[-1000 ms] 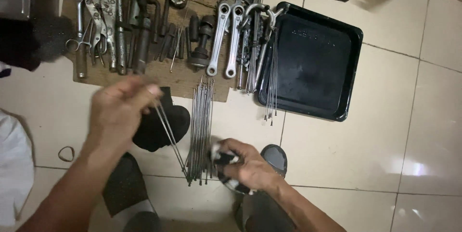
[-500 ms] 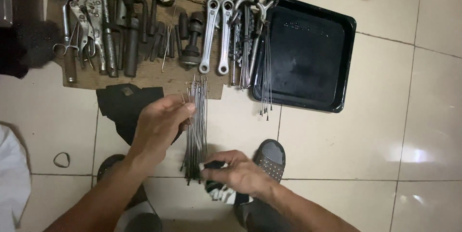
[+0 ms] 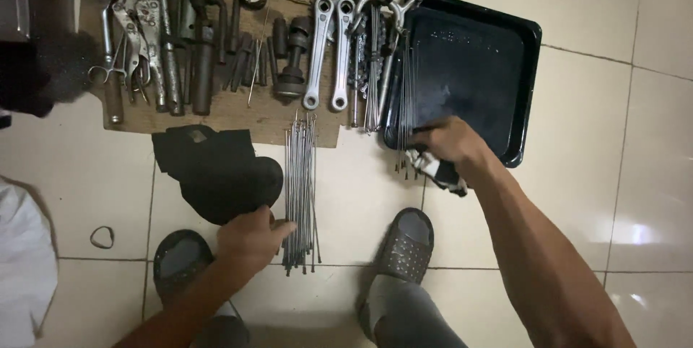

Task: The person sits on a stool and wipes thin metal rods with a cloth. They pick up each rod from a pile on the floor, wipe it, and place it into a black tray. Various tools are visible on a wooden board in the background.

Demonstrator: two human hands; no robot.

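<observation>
— Where do things stand with the spokes?

— From here I'd judge partway. One bundle of spokes (image 3: 300, 193) lies on the tiled floor (image 3: 577, 196), straight and side by side, just below the near edge of the cardboard mat (image 3: 238, 118) that carries the tools. A smaller bunch of spokes (image 3: 405, 113) hangs over the near left corner of the black tray (image 3: 498, 66), tips on the tile. That second lot looks like what is left to handle.

— And the hands?

— The left hand (image 3: 251, 238) is loosely curled, fingertips touching the left side of the floor bundle near its lower end; it grips nothing that I can see. The right hand (image 3: 449, 142) is closed around a black-and-white rag (image 3: 437, 169) and sits at the tray's near left corner, right against the hanging spokes. Whether it has pinched one, I cannot tell.

— Much room to move?

— Tight on the left, open on the right. A dark cloth (image 3: 216, 171) lies just beside the bundle, between it and the left hand's side. Two sandalled feet flank the bundle's lower end: the left sandal (image 3: 177, 261) and the right sandal (image 3: 404, 241). The crank arms (image 3: 328, 52) and chain crowd the mat's right edge against the tray. Right of the tray the tiles are bare, so a sweep that way would meet nothing.
</observation>
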